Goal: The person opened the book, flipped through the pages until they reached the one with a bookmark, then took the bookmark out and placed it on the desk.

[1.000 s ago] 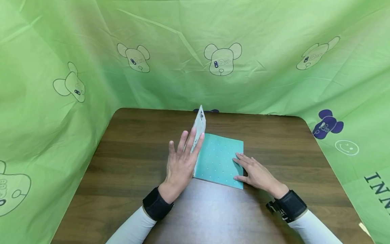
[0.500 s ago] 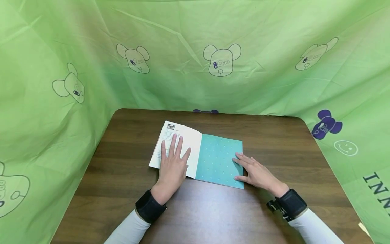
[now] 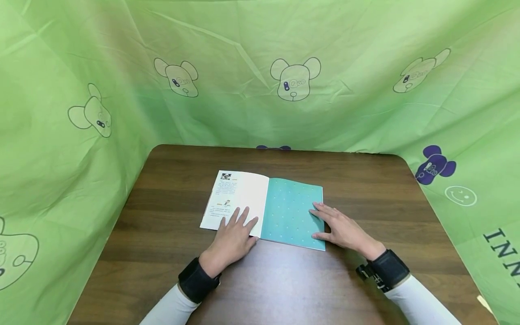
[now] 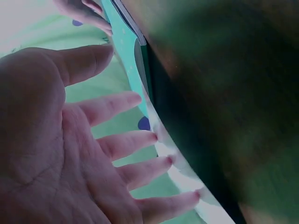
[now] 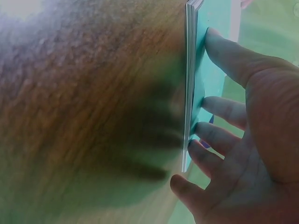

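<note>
A thin book point(image 3: 245, 187) lies open on the wooden table. Its left page is white with printed text and small pictures; the right page point(image 3: 288, 207) is teal with pale dots. My left hand point(image 3: 230, 241) rests its spread fingertips on the lower part of the white page, and the left wrist view shows the palm point(image 4: 70, 154) holding nothing. At the teal page's right edge, my right hand point(image 3: 343, 228) touches the paper with relaxed fingers. From the right wrist view, the thumb and several fingers press on the teal surface point(image 5: 212, 70), while the little finger point(image 5: 187, 189) is off the page.
The brown wooden table point(image 3: 170, 198) extends around the book on all sides. A green cloth point(image 3: 239, 113) with cartoon bear heads hangs behind and at both sides. Black straps point(image 3: 387, 271) circle both wrists.
The raised page has swung over to the left and now lies flat, showing its white printed side. My left hand followed it left, then slid down toward the page's lower edge. The right hand stayed put.
</note>
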### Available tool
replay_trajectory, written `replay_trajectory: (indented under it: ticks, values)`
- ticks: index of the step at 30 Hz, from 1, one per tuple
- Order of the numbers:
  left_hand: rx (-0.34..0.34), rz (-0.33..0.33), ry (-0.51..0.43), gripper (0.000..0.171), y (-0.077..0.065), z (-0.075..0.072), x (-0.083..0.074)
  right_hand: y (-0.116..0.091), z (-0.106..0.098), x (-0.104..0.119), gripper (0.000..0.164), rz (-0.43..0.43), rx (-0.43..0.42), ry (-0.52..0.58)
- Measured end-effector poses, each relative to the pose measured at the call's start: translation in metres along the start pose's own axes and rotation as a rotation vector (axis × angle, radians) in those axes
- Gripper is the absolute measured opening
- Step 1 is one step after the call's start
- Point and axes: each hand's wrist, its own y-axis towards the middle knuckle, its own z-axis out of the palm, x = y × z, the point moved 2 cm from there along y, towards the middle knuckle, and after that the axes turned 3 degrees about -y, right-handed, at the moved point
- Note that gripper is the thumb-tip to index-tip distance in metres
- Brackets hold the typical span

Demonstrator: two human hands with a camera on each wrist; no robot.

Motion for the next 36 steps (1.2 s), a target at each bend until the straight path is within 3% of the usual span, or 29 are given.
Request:
replay_trajectory:
  ticks: [8,18,25,36]
  values:
    - [0.019,0.035,-0.011,0.055,-0.011,0.007,-0.003,0.001,-0.003,-0.004,0.078,-0.014,0.041,0.016]
    - [0.063,0.024,-0.007,0.060,-0.016,0.011,-0.010,0.003,-0.007,-0.012,0.094,-0.164,0.097,0.095]
    - [0.093,0.019,-0.014,0.066,-0.016,0.014,-0.017,0.003,-0.005,-0.014,0.084,-0.188,0.053,0.104]
    - [0.050,0.015,-0.007,0.059,-0.010,0.013,-0.021,0.003,-0.006,-0.011,0.063,-0.150,-0.002,0.062]
